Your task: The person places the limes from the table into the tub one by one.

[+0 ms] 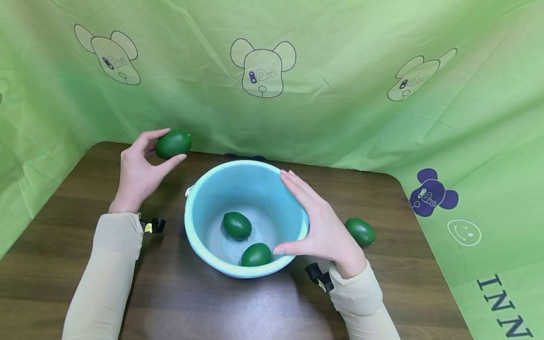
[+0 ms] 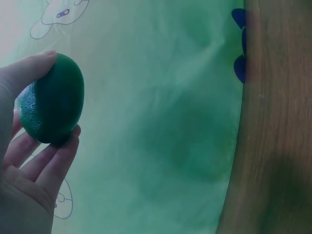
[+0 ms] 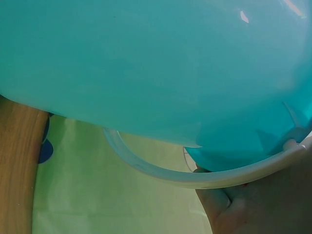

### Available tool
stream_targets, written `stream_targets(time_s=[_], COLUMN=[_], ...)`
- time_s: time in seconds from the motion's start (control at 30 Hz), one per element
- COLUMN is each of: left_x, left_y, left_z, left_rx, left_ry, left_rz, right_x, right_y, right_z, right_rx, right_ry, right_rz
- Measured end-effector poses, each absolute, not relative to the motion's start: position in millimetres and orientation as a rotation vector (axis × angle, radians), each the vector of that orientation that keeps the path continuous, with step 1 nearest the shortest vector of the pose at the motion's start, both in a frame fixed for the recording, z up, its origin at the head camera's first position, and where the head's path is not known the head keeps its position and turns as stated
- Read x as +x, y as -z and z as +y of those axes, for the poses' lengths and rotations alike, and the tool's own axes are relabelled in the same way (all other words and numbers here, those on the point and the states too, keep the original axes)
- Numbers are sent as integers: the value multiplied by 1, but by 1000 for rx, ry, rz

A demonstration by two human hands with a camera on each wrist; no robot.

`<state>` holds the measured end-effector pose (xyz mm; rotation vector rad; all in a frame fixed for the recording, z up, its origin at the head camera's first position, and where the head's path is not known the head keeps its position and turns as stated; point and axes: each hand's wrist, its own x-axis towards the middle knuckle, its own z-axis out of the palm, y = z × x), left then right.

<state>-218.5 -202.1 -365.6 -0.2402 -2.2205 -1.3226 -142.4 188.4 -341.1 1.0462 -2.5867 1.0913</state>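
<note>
Up at the table's back left, my left hand (image 1: pixel 142 167) grips a dark green lime (image 1: pixel 173 144) between thumb and fingers. Close up in the left wrist view, the lime (image 2: pixel 61 100) has glossy, dimpled skin. A light blue bucket (image 1: pixel 193 236) stands upright at the middle of the table. My right hand (image 1: pixel 320 224) holds its right rim, with the thumb over the front part and the fingers farther back. Inside the bucket lie two limes, one near the centre (image 1: pixel 237 225) and another by the front wall (image 1: pixel 256 255). The bucket's curved handle (image 3: pixel 195 179) crosses the right wrist view.
Another lime (image 1: pixel 360 231) lies on the wooden table (image 1: pixel 204 311), just right of my right wrist. A green printed cloth (image 1: pixel 331 127) hangs behind the table and along its sides.
</note>
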Motion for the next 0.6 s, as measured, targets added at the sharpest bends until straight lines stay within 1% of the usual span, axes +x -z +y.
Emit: stream_targets(time_s=[0.6], left_x=[-210], left_y=[359], left_z=[-198], left_rx=[-281], left_ry=[1333], left_rz=[-2171], right_x=[-142], right_y=[341], right_z=[188], right_rx=[1045], right_ry=[-1093], right_rz=[-2588])
